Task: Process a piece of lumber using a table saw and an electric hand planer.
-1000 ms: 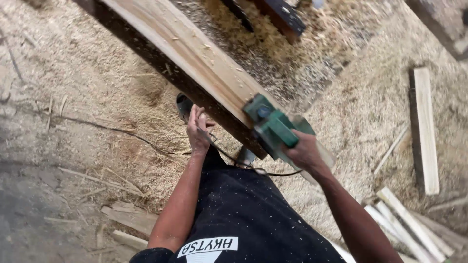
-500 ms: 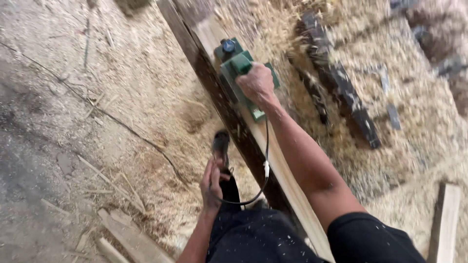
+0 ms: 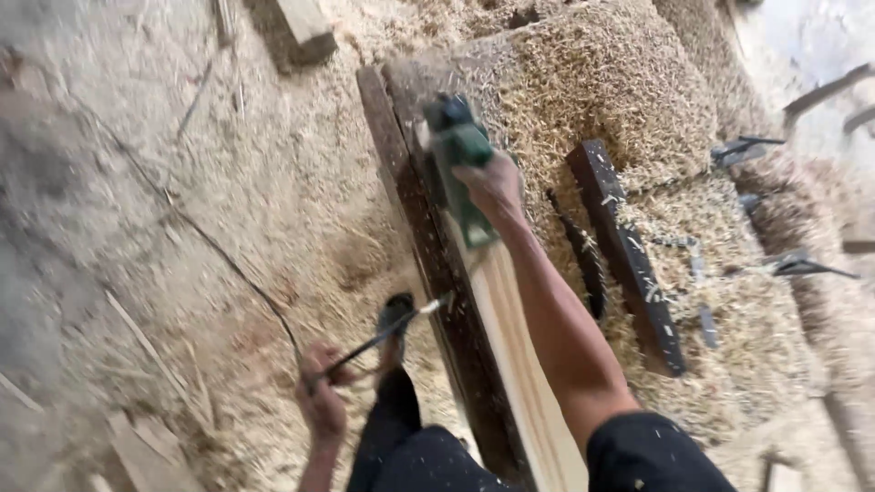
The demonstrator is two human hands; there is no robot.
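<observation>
My right hand [image 3: 492, 187] grips a green electric planer [image 3: 458, 150] that rides on the pale top face of a long wooden plank [image 3: 510, 355]. The plank rests on a dark beam [image 3: 428, 264] and runs away from me. Chips fly off beside the planer. My left hand [image 3: 321, 396] is low at the left, closed around the planer's black power cable [image 3: 374, 344], holding it away from the plank. My dark trousers and a black sandal [image 3: 396, 314] show below.
Thick wood shavings cover the floor [image 3: 228, 200] and pile up at the right [image 3: 620, 100]. A dark timber [image 3: 629, 255] lies in the shavings right of the plank. Offcuts lie at top left [image 3: 296, 27] and bottom left [image 3: 137, 456].
The planer has travelled farther along the plank, away from me, with my right arm stretched out. My left hand stays low, now plainly holding the cable.
</observation>
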